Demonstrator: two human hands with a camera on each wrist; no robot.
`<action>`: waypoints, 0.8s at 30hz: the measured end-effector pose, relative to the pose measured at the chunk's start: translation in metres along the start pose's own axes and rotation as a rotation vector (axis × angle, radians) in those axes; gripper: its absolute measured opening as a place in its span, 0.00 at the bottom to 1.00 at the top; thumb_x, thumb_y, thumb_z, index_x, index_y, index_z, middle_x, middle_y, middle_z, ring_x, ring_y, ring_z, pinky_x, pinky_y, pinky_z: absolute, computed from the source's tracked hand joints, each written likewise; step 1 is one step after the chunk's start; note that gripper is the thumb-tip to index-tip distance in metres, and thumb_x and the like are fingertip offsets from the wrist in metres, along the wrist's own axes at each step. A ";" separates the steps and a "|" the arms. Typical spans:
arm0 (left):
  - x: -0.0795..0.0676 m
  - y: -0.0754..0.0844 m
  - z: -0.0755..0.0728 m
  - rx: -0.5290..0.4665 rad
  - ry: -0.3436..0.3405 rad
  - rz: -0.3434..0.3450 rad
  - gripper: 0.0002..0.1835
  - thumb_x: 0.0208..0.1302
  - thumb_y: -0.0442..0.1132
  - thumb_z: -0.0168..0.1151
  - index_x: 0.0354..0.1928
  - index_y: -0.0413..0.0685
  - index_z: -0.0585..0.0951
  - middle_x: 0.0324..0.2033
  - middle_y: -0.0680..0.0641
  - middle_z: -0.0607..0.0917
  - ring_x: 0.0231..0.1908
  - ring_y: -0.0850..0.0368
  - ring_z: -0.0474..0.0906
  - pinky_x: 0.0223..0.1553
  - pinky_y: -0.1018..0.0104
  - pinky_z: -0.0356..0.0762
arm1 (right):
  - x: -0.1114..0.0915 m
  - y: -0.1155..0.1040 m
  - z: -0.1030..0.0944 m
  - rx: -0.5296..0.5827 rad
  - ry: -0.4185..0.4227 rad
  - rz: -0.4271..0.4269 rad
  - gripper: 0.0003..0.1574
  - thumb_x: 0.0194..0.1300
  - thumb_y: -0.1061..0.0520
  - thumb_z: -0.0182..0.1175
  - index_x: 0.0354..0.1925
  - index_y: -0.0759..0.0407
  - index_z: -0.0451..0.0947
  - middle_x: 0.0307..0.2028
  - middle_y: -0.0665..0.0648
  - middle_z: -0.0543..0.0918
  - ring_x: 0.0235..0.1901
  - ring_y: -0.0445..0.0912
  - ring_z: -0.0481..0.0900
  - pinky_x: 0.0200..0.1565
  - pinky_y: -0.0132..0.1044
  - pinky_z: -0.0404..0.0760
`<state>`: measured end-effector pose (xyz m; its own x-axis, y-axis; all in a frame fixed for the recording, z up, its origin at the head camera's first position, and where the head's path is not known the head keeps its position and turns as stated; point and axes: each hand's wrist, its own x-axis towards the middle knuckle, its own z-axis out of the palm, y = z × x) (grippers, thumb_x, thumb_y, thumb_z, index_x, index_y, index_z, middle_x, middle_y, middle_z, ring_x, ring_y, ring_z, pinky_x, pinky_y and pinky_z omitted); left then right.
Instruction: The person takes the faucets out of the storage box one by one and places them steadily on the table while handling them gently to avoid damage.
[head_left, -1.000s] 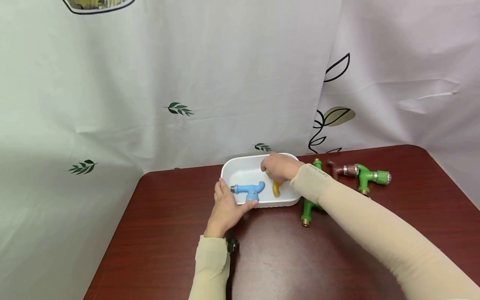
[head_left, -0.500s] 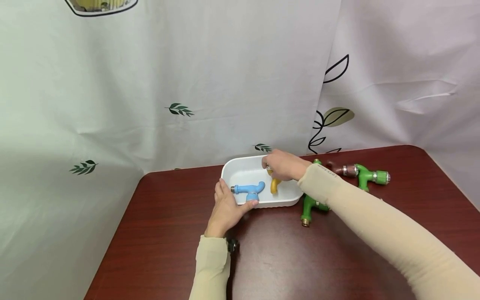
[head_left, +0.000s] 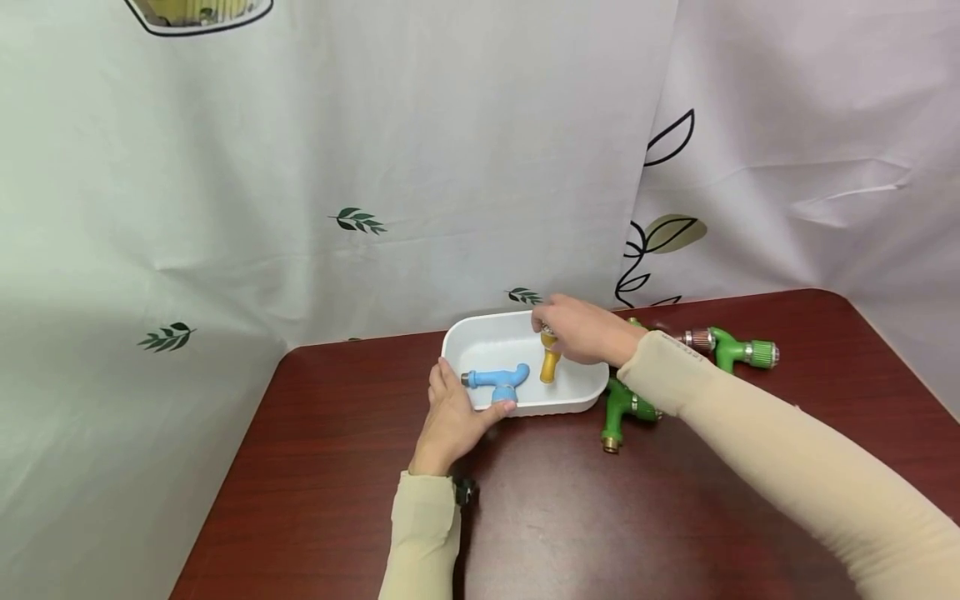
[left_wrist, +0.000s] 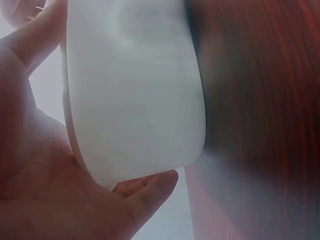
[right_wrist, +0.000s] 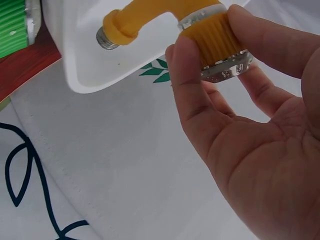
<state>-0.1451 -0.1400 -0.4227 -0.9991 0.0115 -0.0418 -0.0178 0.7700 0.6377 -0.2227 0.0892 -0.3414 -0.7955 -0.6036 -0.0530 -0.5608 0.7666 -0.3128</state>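
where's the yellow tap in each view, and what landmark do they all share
Head: the yellow tap is right of and below centre, within the white tray's outline, below the right hand's fingers.
Left wrist: not in it.
Right wrist: top centre, its ridged knob pinched by the right hand.
Shared landmark: the white tray, in all three views.

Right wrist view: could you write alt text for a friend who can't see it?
A right hand grips a yellow tap by its ridged end, with a white tray behind it. Part of a green tap shows at upper left, and leaf-printed pale cloth fills the lower left.
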 end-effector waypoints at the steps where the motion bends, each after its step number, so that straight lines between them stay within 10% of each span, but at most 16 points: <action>1: 0.000 0.000 0.000 -0.001 0.000 -0.002 0.72 0.54 0.65 0.73 0.77 0.30 0.35 0.76 0.33 0.42 0.74 0.36 0.44 0.66 0.45 0.65 | -0.001 0.001 0.000 0.007 0.014 -0.007 0.16 0.66 0.64 0.66 0.52 0.63 0.80 0.45 0.61 0.78 0.44 0.52 0.77 0.47 0.45 0.79; 24: 0.000 -0.001 0.001 0.014 0.008 -0.006 0.72 0.53 0.66 0.73 0.77 0.30 0.35 0.76 0.33 0.43 0.74 0.36 0.45 0.66 0.46 0.65 | -0.036 0.017 0.001 0.077 0.235 -0.081 0.13 0.59 0.67 0.70 0.43 0.61 0.80 0.37 0.54 0.81 0.38 0.49 0.77 0.44 0.46 0.78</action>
<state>-0.1455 -0.1397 -0.4240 -0.9992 0.0015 -0.0396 -0.0237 0.7789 0.6267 -0.2032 0.1241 -0.3462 -0.7854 -0.5877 0.1941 -0.6126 0.6934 -0.3793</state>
